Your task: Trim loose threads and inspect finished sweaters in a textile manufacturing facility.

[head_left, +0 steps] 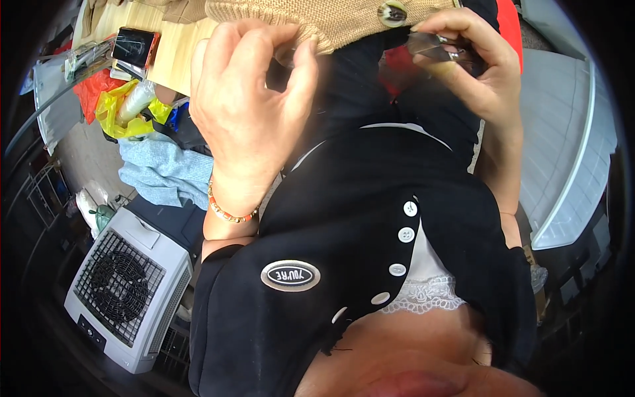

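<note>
A tan knitted garment (264, 12) lies over the far edge of the wooden table, with a large marbled button (393, 13) on it. My left hand (248, 99) is at the garment's near edge, thumb and forefinger brought together. Whatever sits between those fingers is too small to make out. Over to the right, my right hand (479, 63) is closed around small metal thread snips (430, 46), their dark blades blurred and pointing left toward the garment. The snips are apart from the knit.
A black box-shaped item (134, 46) stands on the wooden table (178, 56). Left of me are a yellow plastic bag (112, 112), a light blue knit (159, 165) and a white air cooler (126, 284). On the right is a pale curved panel (555, 152).
</note>
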`<state>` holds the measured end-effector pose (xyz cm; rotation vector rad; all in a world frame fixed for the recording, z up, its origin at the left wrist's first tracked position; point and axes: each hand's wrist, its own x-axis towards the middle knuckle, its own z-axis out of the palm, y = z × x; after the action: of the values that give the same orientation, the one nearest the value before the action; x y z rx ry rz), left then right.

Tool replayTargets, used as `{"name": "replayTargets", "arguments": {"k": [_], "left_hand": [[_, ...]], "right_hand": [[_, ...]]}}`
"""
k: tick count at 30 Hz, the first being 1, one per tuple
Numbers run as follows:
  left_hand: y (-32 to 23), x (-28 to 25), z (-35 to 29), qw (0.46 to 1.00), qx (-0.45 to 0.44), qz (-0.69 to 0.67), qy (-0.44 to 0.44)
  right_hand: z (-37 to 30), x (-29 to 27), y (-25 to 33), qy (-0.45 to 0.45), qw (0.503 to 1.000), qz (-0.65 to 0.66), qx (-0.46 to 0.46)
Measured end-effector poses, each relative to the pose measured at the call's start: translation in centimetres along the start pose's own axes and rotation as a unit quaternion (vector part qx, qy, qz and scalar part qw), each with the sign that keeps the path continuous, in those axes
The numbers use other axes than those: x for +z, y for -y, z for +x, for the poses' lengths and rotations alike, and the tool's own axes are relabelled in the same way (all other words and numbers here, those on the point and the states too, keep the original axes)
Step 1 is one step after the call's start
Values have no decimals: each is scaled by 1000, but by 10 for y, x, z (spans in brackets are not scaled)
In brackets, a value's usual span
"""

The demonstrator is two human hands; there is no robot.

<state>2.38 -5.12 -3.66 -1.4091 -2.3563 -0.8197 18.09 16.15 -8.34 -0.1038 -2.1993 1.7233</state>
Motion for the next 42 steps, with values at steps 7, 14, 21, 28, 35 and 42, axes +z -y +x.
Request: {"name": "replayTargets", "arguments": {"k": [7, 14, 21, 28, 35, 42], "left_hand": [[7, 2, -18, 997, -29, -75, -14], [14, 13, -37, 977, -74, -195, -51], [18, 15, -53, 962, -57, -259, -60], [23, 15, -57, 961, -8, -274, -40], [20, 22, -64, 945, -6, -317, -82], [28, 18, -61, 962, 49, -265, -47]], "right_hand": [[16, 24, 39, 2, 998, -19, 64], [28, 41, 47, 2, 997, -74, 22], [27, 52, 44, -13, 986, -153, -65], [30, 56, 58, 10, 974, -227, -14], [30, 58, 71, 37, 968, -245, 41], [28, 67, 71, 33, 956, -288, 41]]}}
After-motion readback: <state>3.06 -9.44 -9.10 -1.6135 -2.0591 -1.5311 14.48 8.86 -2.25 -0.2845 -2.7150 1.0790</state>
